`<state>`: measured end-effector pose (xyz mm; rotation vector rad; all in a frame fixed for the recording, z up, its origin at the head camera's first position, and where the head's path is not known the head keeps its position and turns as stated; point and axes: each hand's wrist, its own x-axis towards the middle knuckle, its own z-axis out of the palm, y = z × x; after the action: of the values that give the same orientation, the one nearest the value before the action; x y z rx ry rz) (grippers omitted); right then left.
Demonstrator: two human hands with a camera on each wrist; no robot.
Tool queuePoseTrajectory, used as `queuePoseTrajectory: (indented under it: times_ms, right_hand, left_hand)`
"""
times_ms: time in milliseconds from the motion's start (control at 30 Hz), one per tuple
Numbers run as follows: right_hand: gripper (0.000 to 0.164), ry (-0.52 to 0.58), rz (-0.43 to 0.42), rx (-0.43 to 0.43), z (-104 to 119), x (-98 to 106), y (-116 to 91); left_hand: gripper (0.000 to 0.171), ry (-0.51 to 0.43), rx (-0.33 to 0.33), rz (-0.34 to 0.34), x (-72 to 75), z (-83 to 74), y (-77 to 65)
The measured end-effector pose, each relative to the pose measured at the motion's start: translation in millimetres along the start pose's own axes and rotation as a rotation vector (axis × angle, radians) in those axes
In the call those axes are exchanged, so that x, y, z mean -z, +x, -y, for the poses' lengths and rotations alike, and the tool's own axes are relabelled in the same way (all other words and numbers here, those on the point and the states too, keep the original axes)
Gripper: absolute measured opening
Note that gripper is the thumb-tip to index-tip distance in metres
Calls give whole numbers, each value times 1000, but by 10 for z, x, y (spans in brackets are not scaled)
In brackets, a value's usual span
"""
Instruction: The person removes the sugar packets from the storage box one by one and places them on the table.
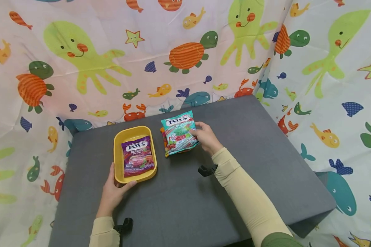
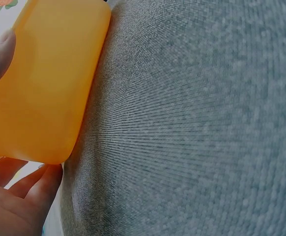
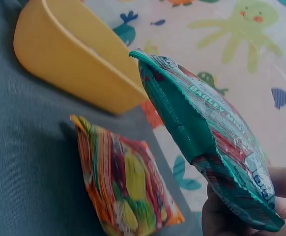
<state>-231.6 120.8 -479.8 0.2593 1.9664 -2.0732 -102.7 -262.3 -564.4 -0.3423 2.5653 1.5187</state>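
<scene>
A teal Fox's Mint Blossom candy bag (image 1: 179, 132) is pinched at its right edge by my right hand (image 1: 208, 137). In the right wrist view that candy bag (image 3: 207, 132) is tilted and raised above an orange candy bag (image 3: 130, 182) lying on the table. From the head, only the left and lower edges of the orange bag (image 1: 166, 151) show. My left hand (image 1: 112, 192) grips the near left corner of a yellow tub (image 1: 152, 171), thumb at the near side and fingers along the left side. Inside the tub lies a purple Fox's Berries candy bag (image 1: 138, 156).
The grey cloth-covered table (image 1: 235, 130) stretches right and toward the front, with its corner at the lower right. A curtain (image 1: 160, 65) printed with sea animals hangs behind and at both sides. Dark wrist straps (image 1: 208, 170) sit on both wrists.
</scene>
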Motion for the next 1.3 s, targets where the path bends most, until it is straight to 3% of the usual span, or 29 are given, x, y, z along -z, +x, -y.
queuePoseTrajectory:
  times_ms: [367, 900, 1300]
  right_hand:
    - [43, -3, -112, -47, -37, 390, 132]
    - [49, -36, -188, -91, -265, 843, 397]
    - [53, -63, -174, -162, -424, 949, 519]
  left_hand:
    - [119, -10, -4, 7, -1, 25, 13]
    - [119, -11, -2, 9, 10, 24, 34]
    - [120, -3, 38, 17, 32, -7, 42]
